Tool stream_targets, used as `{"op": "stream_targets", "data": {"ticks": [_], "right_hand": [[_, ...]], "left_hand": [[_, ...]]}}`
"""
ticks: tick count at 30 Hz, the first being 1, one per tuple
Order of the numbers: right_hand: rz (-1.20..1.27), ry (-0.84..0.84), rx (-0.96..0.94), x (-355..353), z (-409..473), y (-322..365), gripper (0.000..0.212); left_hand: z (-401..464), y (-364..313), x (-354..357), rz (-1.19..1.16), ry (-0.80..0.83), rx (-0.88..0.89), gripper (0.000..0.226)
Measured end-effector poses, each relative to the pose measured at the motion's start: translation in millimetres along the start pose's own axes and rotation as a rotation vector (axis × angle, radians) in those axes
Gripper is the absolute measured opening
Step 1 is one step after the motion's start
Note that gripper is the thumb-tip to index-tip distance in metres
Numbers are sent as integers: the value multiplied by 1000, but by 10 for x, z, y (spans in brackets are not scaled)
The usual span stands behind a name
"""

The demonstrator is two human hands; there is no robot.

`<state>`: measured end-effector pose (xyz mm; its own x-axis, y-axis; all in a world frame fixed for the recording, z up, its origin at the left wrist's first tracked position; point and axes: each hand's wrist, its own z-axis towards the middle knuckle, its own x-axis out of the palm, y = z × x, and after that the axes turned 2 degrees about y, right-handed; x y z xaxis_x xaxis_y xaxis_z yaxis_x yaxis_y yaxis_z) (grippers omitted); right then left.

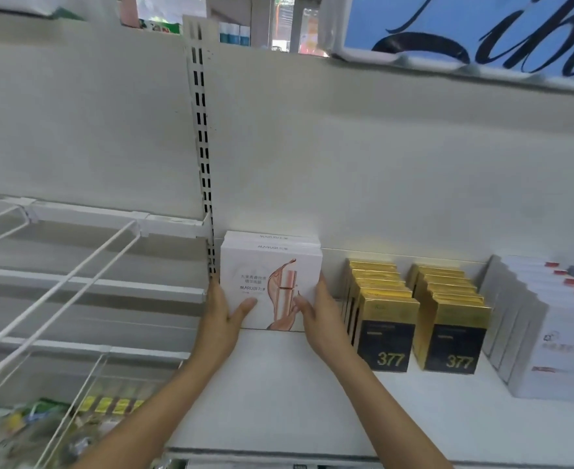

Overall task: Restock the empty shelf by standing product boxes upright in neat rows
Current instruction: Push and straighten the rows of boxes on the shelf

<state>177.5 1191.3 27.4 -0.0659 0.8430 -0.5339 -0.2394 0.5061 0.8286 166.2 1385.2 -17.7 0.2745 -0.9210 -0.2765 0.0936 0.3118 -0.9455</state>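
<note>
Already a good part of the shelf (278, 401) is seen to be filled: two rows of gold-and-black boxes (414, 316) stand upright toward the right, and a row of grey-and-white boxes (532, 333) beyond them. At the back left corner, a short row of white boxes (272, 282) is being set, the front one held upright between the left hand (224, 309) and the right hand (312, 309), each pressed to a side with the thumb laid on the face. At least two more white boxes are judged to stand behind it, their exact number hidden. Bare shelf remains in front, so more rows appear to be left. The grey-and-white row is cut off at the right edge, and no stock of boxes waiting to be shelved is shown.
</note>
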Motion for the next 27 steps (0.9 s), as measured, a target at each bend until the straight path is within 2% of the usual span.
{"op": "stream_targets", "data": {"ticks": [2, 4, 6, 7, 9, 12, 14, 16, 19, 23, 27], "right_hand": [[-26, 7, -14, -31, -31, 51, 61], [-74, -19, -51, -91, -167, 103, 69], [-174, -149, -159, -222, -400, 133, 73], [-227, -237, -216, -318, -523, 124, 73], [-285, -390, -272, -537, -719, 2, 73], [-233, -465, -152, -789, -909, -276, 78], [-253, -416, -75, -861, -982, -423, 83], [-233, -348, -24, -883, -1012, -541, 88], [-8, -261, 79, -997, -931, -646, 88], [89, -23, 151, -1186, -789, -768, 70], [191, 123, 147, -1187, -627, -834, 72]], "left_hand": [[-43, -53, 16, -7, -30, 35, 72], [-137, -144, 53, 93, -155, 114, 89], [-307, -304, 106, 231, -293, 325, 87], [-401, -386, 149, 252, -293, 435, 81], [-602, -533, 276, 242, -93, 567, 75], [-831, -660, 578, 220, 341, 516, 74], [-865, -665, 843, 167, 472, 435, 78], [-822, -665, 1090, 79, 528, 316, 89], [-664, -669, 1374, -66, 563, 128, 103], [-517, -644, 1569, -124, 555, 112, 96], [-490, -602, 1644, -131, 508, 88, 89]]}}
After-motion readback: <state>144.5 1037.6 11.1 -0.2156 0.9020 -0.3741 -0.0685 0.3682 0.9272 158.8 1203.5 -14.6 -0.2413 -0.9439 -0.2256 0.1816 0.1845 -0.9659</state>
